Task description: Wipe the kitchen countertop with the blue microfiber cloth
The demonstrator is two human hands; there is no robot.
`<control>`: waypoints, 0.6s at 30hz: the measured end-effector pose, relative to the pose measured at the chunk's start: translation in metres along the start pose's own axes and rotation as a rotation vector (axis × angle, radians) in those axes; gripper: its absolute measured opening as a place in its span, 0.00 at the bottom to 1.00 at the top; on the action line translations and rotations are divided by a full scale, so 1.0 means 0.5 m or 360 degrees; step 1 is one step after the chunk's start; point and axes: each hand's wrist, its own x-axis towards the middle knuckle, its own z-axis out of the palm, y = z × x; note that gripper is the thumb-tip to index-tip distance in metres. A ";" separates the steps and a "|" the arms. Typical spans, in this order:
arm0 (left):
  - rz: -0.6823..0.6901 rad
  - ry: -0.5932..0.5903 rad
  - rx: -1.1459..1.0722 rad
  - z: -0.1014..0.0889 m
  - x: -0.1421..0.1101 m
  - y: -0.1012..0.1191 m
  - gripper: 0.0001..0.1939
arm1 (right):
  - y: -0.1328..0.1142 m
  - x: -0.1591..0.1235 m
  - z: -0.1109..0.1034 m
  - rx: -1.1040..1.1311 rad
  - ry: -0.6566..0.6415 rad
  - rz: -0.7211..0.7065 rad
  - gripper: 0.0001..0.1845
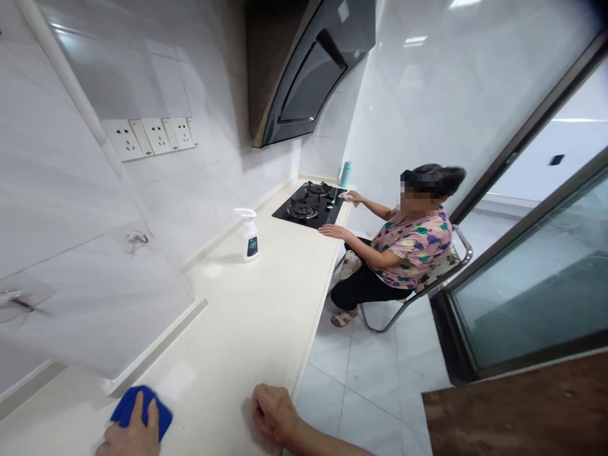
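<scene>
Head view, from largest to smallest: a long pale countertop (247, 316) runs from the near edge away to the far end of the kitchen, with white tiled wall on its left and tiled floor on its right. At the far end sit a black gas hob (311, 206) under a dark extractor hood (313, 69), and a person on a chair (418, 285) has one hand flat on the counter and the other holding a cloth by the hob. A white spray bottle (249, 235) stands upright midway along the counter, well apart from the near hands.

At the near left, the left hand (130, 434) presses flat on a blue cloth (142, 408), fingers spread over its near part; the cloth lies on the counter just beside the wall's raised edge and extends away from the palm toward the far side. The right hand (273, 411) rests near the counter's right edge, curled into a loose fist and holding nothing visible. The left hand is the one on the cloth; the right is well apart from it.
</scene>
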 end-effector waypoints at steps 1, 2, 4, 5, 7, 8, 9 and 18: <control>0.0042 0.0001 0.0061 -0.003 0.001 0.021 0.38 | -0.001 -0.002 -0.002 0.0009 0.0002 0.0000 0.11; 0.0091 0.0010 0.0114 -0.006 0.003 0.044 0.37 | -0.002 -0.003 -0.003 0.0021 0.0005 -0.0001 0.10; 0.0192 0.0039 0.0190 -0.012 0.006 0.095 0.35 | -0.003 -0.005 -0.007 0.0043 0.0012 -0.0007 0.10; 0.0234 0.0053 0.0222 -0.014 0.008 0.120 0.34 | -0.004 -0.005 -0.008 0.0055 0.0019 -0.0011 0.10; 0.0312 0.0061 0.0272 -0.016 0.013 0.167 0.33 | -0.003 -0.005 -0.011 0.0084 0.0041 -0.0016 0.10; 0.0349 0.0062 0.0288 -0.014 0.013 0.188 0.32 | -0.003 -0.004 -0.012 0.0106 0.0049 -0.0021 0.10; 0.0390 0.0060 0.0296 -0.011 0.011 0.205 0.31 | -0.002 -0.003 -0.014 0.0137 0.0055 -0.0024 0.10; 0.1178 -0.0115 0.0027 0.039 -0.166 0.260 0.25 | -0.008 -0.002 -0.028 0.0455 0.0236 0.0023 0.09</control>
